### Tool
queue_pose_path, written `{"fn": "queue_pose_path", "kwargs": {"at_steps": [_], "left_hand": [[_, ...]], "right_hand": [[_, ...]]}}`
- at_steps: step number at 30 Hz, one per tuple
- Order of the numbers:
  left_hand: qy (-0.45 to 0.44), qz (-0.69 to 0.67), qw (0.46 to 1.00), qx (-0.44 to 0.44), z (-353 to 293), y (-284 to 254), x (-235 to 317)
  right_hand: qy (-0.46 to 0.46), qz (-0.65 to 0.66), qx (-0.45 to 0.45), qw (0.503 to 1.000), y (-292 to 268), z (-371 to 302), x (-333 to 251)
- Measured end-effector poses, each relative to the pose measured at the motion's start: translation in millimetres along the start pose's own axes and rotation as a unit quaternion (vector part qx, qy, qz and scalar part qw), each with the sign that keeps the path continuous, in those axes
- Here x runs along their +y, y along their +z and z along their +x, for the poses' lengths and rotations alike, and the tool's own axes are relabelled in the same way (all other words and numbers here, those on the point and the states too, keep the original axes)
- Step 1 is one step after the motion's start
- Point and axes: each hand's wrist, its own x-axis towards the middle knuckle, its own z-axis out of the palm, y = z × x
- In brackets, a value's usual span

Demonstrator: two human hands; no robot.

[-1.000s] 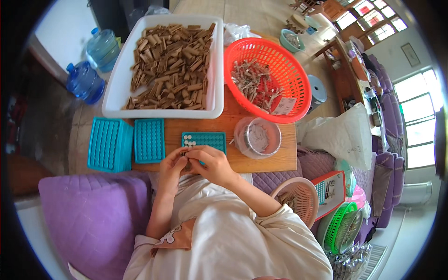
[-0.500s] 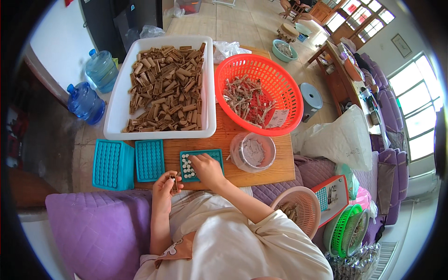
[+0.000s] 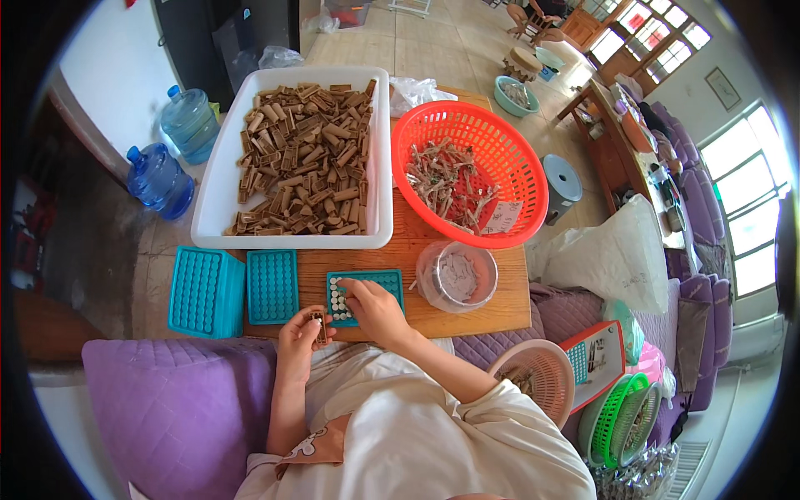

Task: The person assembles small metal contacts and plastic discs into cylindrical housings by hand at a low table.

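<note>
Left hand grips a brown piece beside the teal tray; right hand, over that tray, seems to be picking white discs, grip unclear; next calls for a fine pinch.

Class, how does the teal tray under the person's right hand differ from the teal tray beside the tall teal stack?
The disc tray holds white discs; the stack-side tray shows none.
The disc tray's long side runs left to right; the stack-side tray's points away from the person.
The right hand partly covers the disc tray; no hand covers the stack-side tray.
Both are teal, rectangular and on the wooden table.
</note>
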Motion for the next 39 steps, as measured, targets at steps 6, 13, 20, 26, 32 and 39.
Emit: {"fn": "queue_pose_path", "kwargs": {"at_steps": [6, 13, 20, 26, 32, 39], "left_hand": [[0.030, 0.004, 0.998, -0.054, 2, 6, -7], [0.001, -0.006, 0.999, -0.049, -2, 25, -1], [0.007, 0.020, 0.998, -0.058, 2, 25, -6], [0.007, 0.035, 0.995, -0.089, 5, 14, -16], [-0.004, 0.014, 0.999, -0.038, 5, 2, 2], [-0.001, 0.001, 1.000, -0.028, 16, -23, 2]], "right_hand": [[-0.044, 0.103, 0.072, 0.991, 3, -10, -21], [-0.108, 0.087, 0.142, 0.980, 8, -21, -12], [-0.058, 0.115, 0.112, 0.985, 5, -26, -10], [-0.094, 0.106, 0.027, 0.990, -7, -21, -10], [0.048, 0.132, 0.051, 0.989, -17, 1, 7], [0.077, 0.028, -0.018, 0.996, 3, 20, 47]]}}
